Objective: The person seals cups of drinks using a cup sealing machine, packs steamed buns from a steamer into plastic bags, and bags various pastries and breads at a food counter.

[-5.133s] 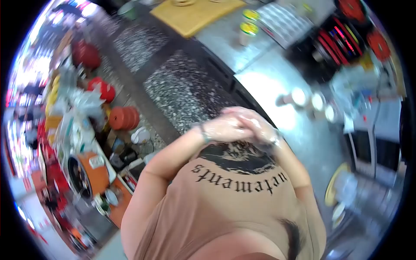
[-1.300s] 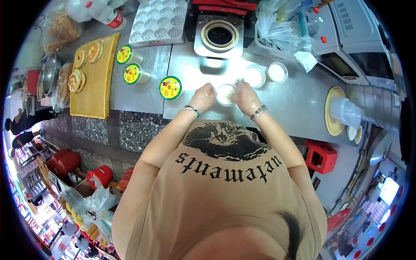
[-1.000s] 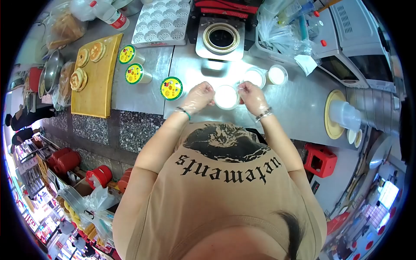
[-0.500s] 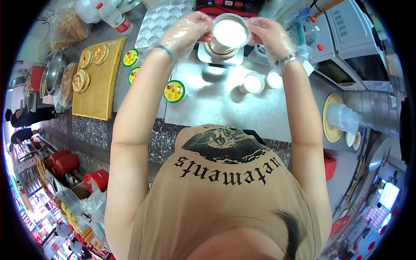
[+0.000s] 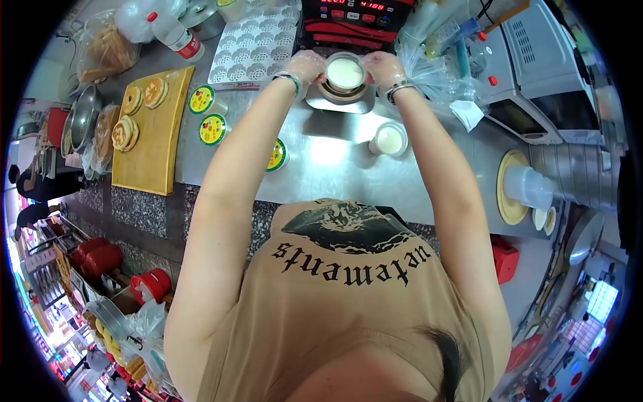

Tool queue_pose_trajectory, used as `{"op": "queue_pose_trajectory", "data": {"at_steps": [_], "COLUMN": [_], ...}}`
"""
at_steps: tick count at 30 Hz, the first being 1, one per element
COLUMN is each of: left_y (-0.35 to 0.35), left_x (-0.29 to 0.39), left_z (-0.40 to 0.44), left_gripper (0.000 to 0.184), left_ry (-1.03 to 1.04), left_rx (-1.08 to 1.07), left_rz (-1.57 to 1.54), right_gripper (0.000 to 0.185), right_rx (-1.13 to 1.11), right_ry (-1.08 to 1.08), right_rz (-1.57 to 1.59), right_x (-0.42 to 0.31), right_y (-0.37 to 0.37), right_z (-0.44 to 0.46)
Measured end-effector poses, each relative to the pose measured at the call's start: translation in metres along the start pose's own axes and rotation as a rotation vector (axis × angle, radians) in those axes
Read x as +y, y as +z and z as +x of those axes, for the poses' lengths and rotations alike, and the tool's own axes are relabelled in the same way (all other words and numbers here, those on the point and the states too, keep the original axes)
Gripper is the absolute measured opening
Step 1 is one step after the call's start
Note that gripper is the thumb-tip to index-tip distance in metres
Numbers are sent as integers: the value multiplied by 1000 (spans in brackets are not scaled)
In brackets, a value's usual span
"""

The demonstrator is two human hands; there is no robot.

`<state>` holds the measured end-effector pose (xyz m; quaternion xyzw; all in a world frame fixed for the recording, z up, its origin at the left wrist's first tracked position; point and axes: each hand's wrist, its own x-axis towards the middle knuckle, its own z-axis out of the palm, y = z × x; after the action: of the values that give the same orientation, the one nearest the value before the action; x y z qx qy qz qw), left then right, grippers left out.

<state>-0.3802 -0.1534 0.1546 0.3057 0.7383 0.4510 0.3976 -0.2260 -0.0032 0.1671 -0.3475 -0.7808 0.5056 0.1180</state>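
Observation:
A clear plastic cup of white liquid [image 5: 345,74] is at the ring of the sealing machine's metal tray [image 5: 362,105], its top open. My left hand [image 5: 305,68], in a clear plastic glove, grips the cup's left side with the fingertips. On the opposite side my right hand [image 5: 384,71], gloved as well, pinches the cup. Whether the cup's base is inside the ring is hidden. Another open cup of white liquid [image 5: 388,140] stands on the metal worktop near my right forearm. Left of my left arm are cups with yellow-green printed film, one of them a sealed cup [image 5: 212,128].
The sealing machine [image 5: 355,25] with its red lit display stands behind the tray. A white patterned cup rack [image 5: 258,50] is at its left, plastic bags [image 5: 429,74] at its right. Farther left lies a wooden board [image 5: 151,147] with flatbreads; microwave ovens [image 5: 549,74] stand right.
Both hands have come down and closer together with the cup, to the tray. The view has shifted, showing more of the machine; the second open cup on the right is out of sight.

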Motion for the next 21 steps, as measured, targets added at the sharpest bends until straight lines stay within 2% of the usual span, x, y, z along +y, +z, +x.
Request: {"op": "queue_pose_trajectory", "data": {"at_steps": [1, 2, 5, 6, 10, 12, 13, 15, 16, 17, 18, 19, 21], "left_y": [1, 2, 10, 14, 13, 9, 10, 11, 10, 7, 7, 10, 22], "left_x": [-18, -41, -36, -2, -14, 4, 8, 15, 22, 32, 38, 39, 50], "left_z": [14, 31, 23, -3, 10, 1, -2, -9, -20, -34, -47, -57, -89], "left_gripper": [7, 8, 10, 13, 18, 22, 22, 25, 25, 26, 28, 29, 31], "left_ry": [47, 184, 90, 2, -13, 7, 6, 18, 18, 98, 176, 214, 301], "left_rx": [-4, -7, 74, 141, 125, 36, 32, 235, 231, 261, 287, 181, -65], "left_rz": [205, 384, 428, 517, 509, 763, 763, 808, 810, 659, 508, 315, -158], "right_gripper": [16, 15, 16, 18, 24, 25, 26, 24, 24, 24, 23, 23, 24], "right_rx": [-1, 5, -3, 23, 5, -31, -68, -57, -47, -45, -83, -119, -351], "right_ry": [0, 29, 111, 58, -87, -96, -106, -164, -221, -218, -142, -66, -101], "right_rz": [0, -66, -130, -232, -430, -518, -605, -638, -671, -668, -423, -177, 189], "right_x": [-2, -6, -1, 12, 36, 21, 11, 2, -1, -7, -11, -17, -35], "right_y": [2, 4, 11, 15, 16, 14, 10, 2, -2, -7, -12, -17, -26], "right_z": [-1, -7, -6, 2, 18, 12, 7, 3, -1, -8, -18, -32, -77]}}
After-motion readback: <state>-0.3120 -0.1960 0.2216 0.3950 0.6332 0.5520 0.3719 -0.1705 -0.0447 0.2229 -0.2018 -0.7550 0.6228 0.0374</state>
